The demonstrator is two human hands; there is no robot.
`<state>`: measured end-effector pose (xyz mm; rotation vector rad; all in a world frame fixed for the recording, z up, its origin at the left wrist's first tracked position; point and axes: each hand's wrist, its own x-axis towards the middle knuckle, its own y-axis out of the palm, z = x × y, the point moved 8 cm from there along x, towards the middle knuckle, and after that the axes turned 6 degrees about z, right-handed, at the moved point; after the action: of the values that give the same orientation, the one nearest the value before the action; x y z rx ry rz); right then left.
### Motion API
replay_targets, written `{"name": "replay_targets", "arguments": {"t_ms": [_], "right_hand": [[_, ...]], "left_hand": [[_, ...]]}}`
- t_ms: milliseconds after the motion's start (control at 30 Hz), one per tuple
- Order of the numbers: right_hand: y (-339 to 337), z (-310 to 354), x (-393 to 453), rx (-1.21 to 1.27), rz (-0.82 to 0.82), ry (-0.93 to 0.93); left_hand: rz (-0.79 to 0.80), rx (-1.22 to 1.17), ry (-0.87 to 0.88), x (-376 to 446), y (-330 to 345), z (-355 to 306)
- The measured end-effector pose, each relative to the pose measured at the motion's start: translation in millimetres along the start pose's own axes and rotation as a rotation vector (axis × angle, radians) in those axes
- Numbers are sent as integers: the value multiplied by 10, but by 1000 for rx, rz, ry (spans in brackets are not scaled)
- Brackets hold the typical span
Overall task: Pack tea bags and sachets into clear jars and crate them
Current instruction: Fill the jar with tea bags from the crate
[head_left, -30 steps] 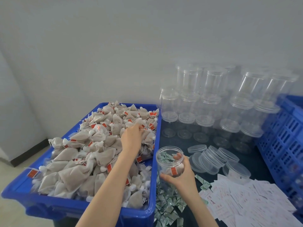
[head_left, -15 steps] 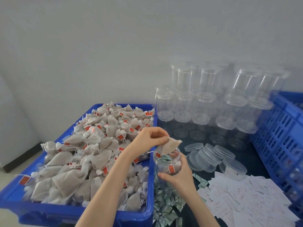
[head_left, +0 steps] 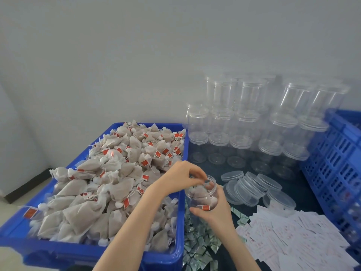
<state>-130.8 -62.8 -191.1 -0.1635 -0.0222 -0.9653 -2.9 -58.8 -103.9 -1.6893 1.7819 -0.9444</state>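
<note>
Right hand point(head_left: 215, 212) grips the clear jar point(head_left: 202, 194) just right of the blue bin point(head_left: 156, 259); left hand point(head_left: 183, 177) fingertips curl at its mouth, pushing a tea bag point(head_left: 198, 192) in. Filling step; next probably another bag from the bin. Whether the fingers have released it is hidden; stacked jars point(head_left: 250, 118) behind blur together.
</note>
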Motion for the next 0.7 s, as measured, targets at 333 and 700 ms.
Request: {"name": "replay_targets", "arguments": {"t_ms": [333, 700], "right_hand": [[-18, 14, 17, -6, 1, -10], [8, -6, -17, -19, 2, 6]], "left_hand": [[-380, 635, -833, -408, -636, 876], [-430, 664, -852, -488, -730, 830]]}}
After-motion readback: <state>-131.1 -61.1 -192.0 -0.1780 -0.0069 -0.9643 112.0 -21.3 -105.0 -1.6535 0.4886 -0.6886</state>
